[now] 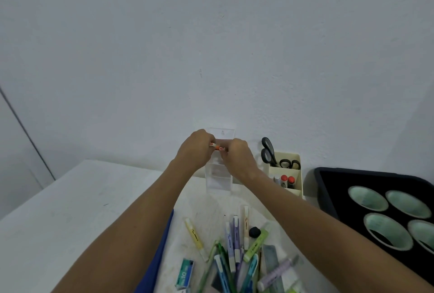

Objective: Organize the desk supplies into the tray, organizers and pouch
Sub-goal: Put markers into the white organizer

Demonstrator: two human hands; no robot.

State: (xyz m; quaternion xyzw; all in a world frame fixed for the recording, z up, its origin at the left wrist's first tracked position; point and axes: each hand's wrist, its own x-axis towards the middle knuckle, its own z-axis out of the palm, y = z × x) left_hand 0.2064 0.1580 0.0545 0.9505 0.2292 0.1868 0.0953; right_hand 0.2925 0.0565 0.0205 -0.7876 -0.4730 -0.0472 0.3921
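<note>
Pinched between both hands is a small orange-and-white item, held at each end: left hand on its left end, right hand on its right end, fingers curled closed around it. What the item is cannot be told at this size. It is held above a clear organizer standing against the wall at the far edge of the desk. Just right of that, a cream organizer is seen with black scissors upright in its rear compartment and two red-capped items in the front one. Further right, a black tray with round pale-green cups is partly cut off by the frame edge. Near the bottom, a loose pile of pens and highlighters is spread on the desk, with a yellow highlighter lying apart on its left, a small dark lump near the middle and a green staples box at lower left. A blue strip is visible beside the left forearm.
</note>
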